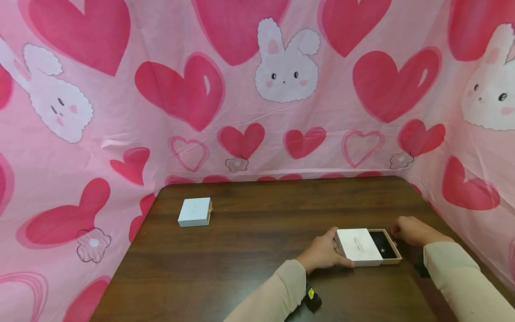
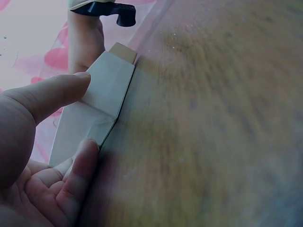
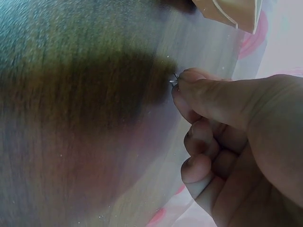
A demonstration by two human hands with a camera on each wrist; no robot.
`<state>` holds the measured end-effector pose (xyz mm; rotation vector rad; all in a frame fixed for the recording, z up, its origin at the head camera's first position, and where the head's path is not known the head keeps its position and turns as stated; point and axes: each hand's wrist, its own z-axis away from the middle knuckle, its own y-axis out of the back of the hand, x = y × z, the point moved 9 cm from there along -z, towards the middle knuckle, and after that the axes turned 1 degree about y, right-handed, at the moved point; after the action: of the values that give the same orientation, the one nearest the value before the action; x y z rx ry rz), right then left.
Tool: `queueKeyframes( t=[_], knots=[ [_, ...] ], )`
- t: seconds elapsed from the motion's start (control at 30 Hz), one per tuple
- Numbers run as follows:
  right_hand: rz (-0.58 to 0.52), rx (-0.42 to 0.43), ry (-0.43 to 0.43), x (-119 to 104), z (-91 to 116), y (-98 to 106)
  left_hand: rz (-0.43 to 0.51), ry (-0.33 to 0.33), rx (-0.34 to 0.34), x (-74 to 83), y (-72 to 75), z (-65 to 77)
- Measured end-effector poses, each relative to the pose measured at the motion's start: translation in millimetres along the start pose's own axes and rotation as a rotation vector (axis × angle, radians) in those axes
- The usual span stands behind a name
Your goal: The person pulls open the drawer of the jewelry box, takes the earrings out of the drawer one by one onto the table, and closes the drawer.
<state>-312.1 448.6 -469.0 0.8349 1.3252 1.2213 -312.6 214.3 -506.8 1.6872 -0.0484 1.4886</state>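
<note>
Where right fingers [image 3: 186, 105] pinch, a silvery piece [image 3: 174, 81] protrudes.

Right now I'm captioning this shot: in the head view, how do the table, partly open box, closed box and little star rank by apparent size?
Table
Partly open box
Closed box
Little star
True sizes are unsure: the closed one sits farther away.

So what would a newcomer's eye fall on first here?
Probably the pink cloth backdrop behind the table, with its red hearts and white rabbit faces. Next, the partly open white drawer box at the table's right side, gripped by the left hand, a small star showing on its black insert. Beside it, the right hand pinches a tiny shiny piece.
</note>
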Motion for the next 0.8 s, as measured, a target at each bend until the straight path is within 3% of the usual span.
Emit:
queueKeyframes(
  t=[0.4, 0.8],
  knots=[
    [-0.002, 0.025, 0.062, -7.8, 3.1, 3.8, 0.020, -0.001, 0.005, 0.3, -0.1, 0.5],
    [0.031, 0.041, 0.054, -3.8, 2.9, 6.9, -0.002, 0.007, 0.019, 0.6, 1.1, 0.6]
  ],
)
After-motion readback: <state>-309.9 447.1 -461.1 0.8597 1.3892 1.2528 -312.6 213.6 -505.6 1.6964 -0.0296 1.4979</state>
